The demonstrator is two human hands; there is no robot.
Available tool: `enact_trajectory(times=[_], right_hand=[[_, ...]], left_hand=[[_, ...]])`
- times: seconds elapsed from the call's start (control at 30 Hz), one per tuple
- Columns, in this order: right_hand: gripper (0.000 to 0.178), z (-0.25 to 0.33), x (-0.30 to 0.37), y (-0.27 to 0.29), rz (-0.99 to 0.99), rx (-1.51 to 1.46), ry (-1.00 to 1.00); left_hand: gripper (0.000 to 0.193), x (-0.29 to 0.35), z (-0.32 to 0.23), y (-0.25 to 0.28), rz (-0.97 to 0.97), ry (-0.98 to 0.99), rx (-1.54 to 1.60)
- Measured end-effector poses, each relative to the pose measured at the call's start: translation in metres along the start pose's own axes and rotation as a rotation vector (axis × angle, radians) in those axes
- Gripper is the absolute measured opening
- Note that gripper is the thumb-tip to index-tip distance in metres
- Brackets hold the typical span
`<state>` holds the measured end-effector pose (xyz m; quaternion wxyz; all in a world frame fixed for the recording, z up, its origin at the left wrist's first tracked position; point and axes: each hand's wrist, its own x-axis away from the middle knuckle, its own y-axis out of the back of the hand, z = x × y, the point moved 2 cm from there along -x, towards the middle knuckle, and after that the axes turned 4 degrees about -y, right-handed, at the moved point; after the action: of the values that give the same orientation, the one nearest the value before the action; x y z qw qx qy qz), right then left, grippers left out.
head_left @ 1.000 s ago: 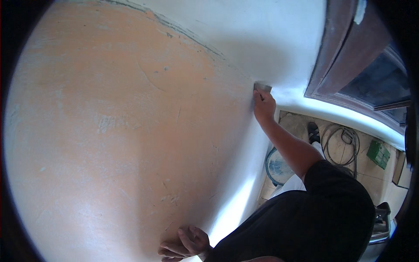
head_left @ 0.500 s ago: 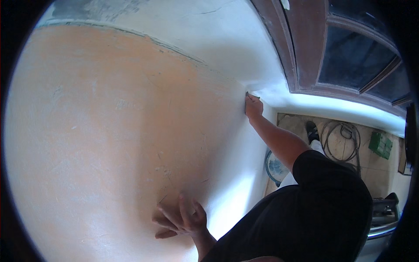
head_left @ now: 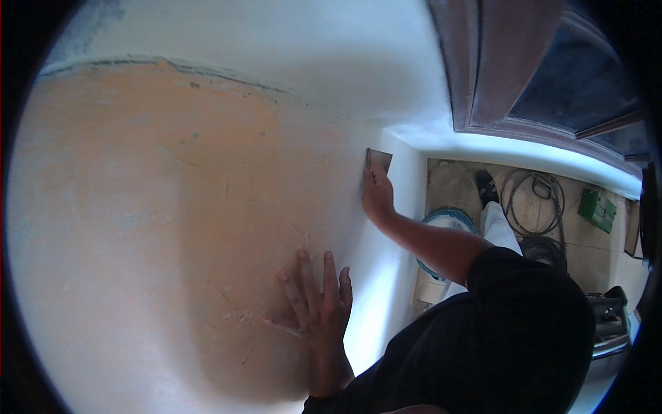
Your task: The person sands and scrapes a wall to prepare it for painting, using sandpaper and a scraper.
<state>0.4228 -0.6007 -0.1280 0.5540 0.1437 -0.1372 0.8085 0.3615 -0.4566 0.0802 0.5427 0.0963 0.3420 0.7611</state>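
My right hand (head_left: 378, 196) grips a putty knife (head_left: 382, 161) with a flat, dark blade, held at the wall close to the inner corner. Orange and whitish patches cover this plastered wall (head_left: 138, 207), with a rough cracked ridge along its upper part. Lower down, my left hand (head_left: 323, 307) is open, its fingers spread over the wall surface and holding nothing. Whether its palm presses flat against the plaster I cannot tell.
A brown wooden frame with dark glass panes (head_left: 576, 76) is at the upper right. On the tiled floor are a blue-rimmed bucket (head_left: 449, 218), a coiled hose (head_left: 507, 200) and a green box (head_left: 597, 210). My shoe (head_left: 487, 186) stands near the hose.
My right hand has moved left from the corner, and the knife's blade now shows broader. My left hand has shifted up and right, with its fingers now pointing upward and spread.
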Motion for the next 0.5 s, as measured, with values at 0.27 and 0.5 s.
enact_trajectory(times=[0.27,0.5], right_hand=[[0.041,-0.075,-0.103,0.009,0.005,-0.139,-0.425],[0.045,-0.062,-0.011,0.016,0.042,-0.16,-0.238]], left_hand=[[0.035,-0.006,-0.006,0.001,-0.017,0.007,0.039],[0.038,-0.002,0.003,0.004,-0.004,-0.078,0.048]])
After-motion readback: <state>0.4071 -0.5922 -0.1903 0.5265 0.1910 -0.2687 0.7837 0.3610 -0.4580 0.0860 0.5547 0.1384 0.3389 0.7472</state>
